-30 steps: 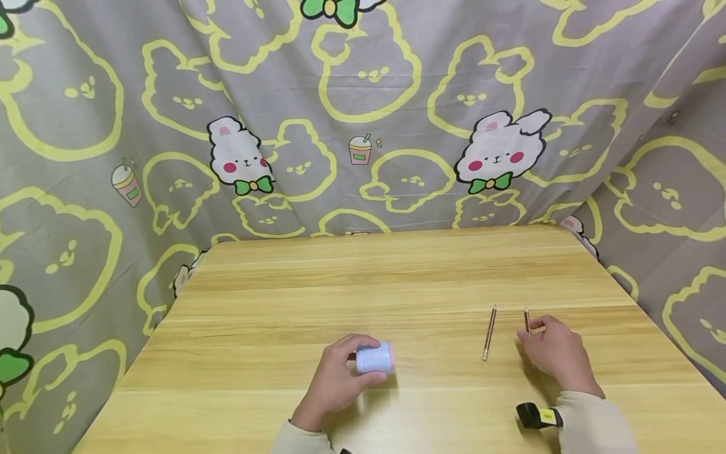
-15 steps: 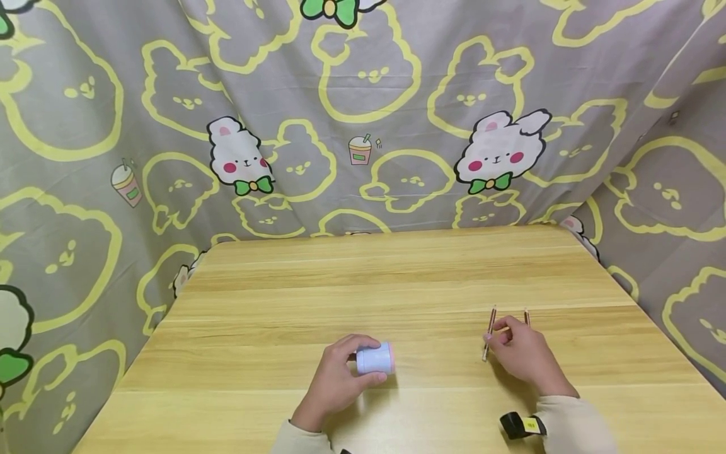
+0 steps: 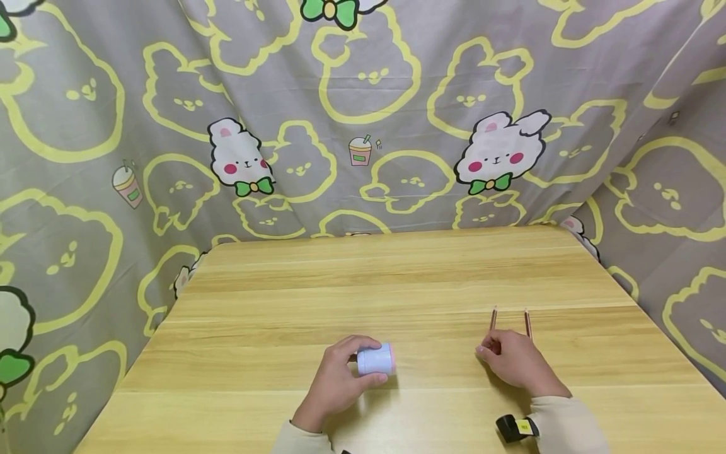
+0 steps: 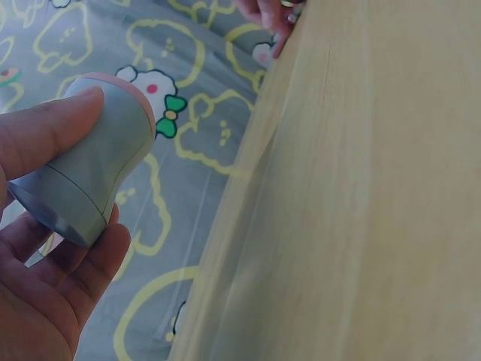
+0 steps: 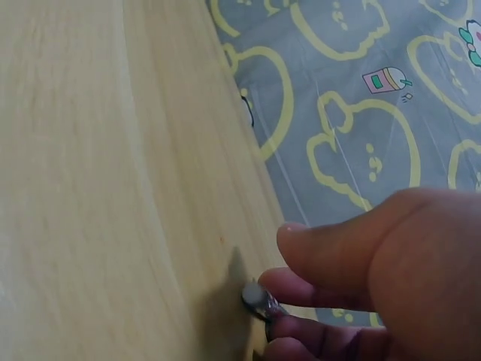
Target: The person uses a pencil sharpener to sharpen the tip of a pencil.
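From above, the left hand (image 3: 336,381) gripped a small pale-blue cylinder (image 3: 375,359) with a pink rim, lying on its side near the front middle of the wooden table (image 3: 363,277). Its long axis ran left to right, the pink end toward the right hand. The right hand (image 3: 513,362) lay over the near end of the left pencil (image 3: 493,318), fingers curled down onto it. That pencil ran away from the person, its far end sticking out past the knuckles. A second pencil (image 3: 528,323) lay just beside it, roughly parallel and also pointing away. A black strap with a yellow tag (image 3: 515,427) sat on the right wrist; its writing was too small to read. Behind the table hung a grey curtain (image 3: 363,113) printed with bunnies.

From the left wrist, thumb and fingers (image 4: 52,131) wrapped the cylinder (image 4: 90,169), pink end toward the curtain, grey flat end toward the palm. No writing showed on it.

From the right wrist, the thumb (image 5: 338,244) and fingertips pinched the pencil's end (image 5: 259,299) just at the tabletop; only the rounded end showed, so its lie could not be told there.
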A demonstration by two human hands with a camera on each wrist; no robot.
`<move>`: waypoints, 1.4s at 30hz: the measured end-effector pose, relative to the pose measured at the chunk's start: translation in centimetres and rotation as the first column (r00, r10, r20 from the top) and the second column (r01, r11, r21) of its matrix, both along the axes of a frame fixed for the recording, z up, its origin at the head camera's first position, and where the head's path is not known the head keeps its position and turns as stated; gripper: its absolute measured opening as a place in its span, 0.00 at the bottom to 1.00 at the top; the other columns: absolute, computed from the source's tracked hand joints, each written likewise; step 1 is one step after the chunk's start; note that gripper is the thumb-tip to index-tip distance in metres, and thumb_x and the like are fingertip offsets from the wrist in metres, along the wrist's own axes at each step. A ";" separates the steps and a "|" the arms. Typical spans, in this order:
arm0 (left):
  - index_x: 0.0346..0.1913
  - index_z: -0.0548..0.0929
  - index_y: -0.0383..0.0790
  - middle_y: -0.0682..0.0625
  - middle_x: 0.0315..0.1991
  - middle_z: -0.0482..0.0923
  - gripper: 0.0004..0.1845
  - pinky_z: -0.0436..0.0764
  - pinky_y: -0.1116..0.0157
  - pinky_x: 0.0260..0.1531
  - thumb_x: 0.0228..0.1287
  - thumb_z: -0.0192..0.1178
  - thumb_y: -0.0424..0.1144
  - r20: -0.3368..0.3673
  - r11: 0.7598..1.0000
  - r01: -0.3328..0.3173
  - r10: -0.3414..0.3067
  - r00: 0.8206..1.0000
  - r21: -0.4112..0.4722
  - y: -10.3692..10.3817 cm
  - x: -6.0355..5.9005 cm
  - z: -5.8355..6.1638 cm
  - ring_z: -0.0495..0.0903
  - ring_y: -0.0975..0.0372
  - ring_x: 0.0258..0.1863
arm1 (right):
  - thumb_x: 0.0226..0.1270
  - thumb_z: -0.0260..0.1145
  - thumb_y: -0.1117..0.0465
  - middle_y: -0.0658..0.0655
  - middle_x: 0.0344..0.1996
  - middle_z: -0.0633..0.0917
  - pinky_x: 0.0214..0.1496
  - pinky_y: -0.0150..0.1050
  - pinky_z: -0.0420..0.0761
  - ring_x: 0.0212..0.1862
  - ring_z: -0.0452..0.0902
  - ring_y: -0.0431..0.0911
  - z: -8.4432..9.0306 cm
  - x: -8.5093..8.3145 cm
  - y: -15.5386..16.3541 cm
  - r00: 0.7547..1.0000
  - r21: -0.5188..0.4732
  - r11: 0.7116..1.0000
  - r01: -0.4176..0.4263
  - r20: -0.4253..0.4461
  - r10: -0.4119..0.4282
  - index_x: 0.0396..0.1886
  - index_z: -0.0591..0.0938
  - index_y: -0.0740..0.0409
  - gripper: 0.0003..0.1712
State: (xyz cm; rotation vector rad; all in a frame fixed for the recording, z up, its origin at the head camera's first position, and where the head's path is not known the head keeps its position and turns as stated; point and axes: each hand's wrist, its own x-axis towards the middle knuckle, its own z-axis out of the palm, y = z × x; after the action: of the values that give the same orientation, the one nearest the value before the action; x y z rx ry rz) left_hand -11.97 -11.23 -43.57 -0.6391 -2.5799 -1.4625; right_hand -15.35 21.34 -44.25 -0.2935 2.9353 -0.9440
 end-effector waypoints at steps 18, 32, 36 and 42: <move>0.48 0.82 0.42 0.49 0.47 0.81 0.22 0.82 0.63 0.40 0.48 0.76 0.35 -0.006 1.000 -0.001 0.001 1.000 -0.001 0.0 0.0 0.0 0.79 0.59 0.41 | 0.59 0.71 0.62 0.50 0.22 0.71 0.30 0.40 0.67 0.25 0.65 0.44 0.4 0.1 0.8 0.998 0.023 0.999 0.046 0.049 -0.047 0.35 0.74 0.62 0.14; 0.48 0.82 0.42 0.49 0.48 0.81 0.22 0.82 0.63 0.41 0.48 0.76 0.35 0.014 1.000 -0.005 0.005 1.000 -0.001 -0.1 0.0 0.1 0.79 0.58 0.42 | 0.65 0.61 0.63 0.51 0.21 0.76 0.29 0.41 0.71 0.26 0.70 0.46 0.7 0.0 1.0 0.988 0.095 0.991 0.096 0.110 -0.106 0.24 0.75 0.57 0.09; 0.48 0.82 0.42 0.49 0.48 0.80 0.22 0.82 0.63 0.41 0.48 0.76 0.35 0.019 1.000 -0.008 0.008 1.000 -0.003 -0.1 0.0 0.0 0.79 0.58 0.42 | 0.66 0.59 0.63 0.52 0.22 0.76 0.29 0.41 0.70 0.26 0.70 0.47 0.9 0.0 1.0 0.988 0.074 0.992 0.103 0.110 -0.111 0.26 0.76 0.58 0.08; 0.48 0.82 0.42 0.49 0.48 0.80 0.22 0.82 0.63 0.41 0.48 0.76 0.36 0.031 1.000 -0.015 0.015 0.999 0.000 -0.2 0.0 0.0 0.79 0.58 0.42 | 0.68 0.58 0.63 0.52 0.24 0.77 0.31 0.41 0.70 0.28 0.70 0.47 1.3 0.0 1.0 0.989 0.042 0.991 0.128 0.068 -0.130 0.32 0.77 0.61 0.07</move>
State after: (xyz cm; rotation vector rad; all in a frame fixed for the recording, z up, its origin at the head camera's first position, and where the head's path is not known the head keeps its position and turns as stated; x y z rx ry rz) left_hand -11.99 -11.44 -43.55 -0.6010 -2.6017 -1.4795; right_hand -15.32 22.34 -42.94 -0.0673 2.9327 -0.8929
